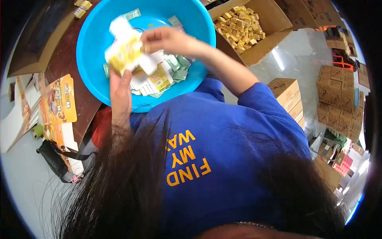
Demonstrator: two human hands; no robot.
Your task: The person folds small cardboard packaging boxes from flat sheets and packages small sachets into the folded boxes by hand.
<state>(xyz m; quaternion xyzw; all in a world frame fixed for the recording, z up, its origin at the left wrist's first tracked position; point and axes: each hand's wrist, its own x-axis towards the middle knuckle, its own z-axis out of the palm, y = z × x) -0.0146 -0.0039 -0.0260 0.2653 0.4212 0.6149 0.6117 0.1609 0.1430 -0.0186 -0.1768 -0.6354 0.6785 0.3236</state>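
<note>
A yellow and white unfolded carton (127,51), partly blurred, is held over a large blue basin (87,59). My left hand (120,89) grips its lower edge, thumb on top. My right hand (165,40) has its fingers closed at the carton's right side; whether they grip it is unclear. Beneath and beside the hands, inside the basin, lie a stack of flat white and yellow cartons (159,78) and green-and-white packets (180,67).
An open cardboard box (254,53) of small gold boxes (238,30) stands beyond the basin at right. Orange printed sheets (59,99) and a black pouch (54,159) are at left. Stacked brown cartons (336,95) stand far right.
</note>
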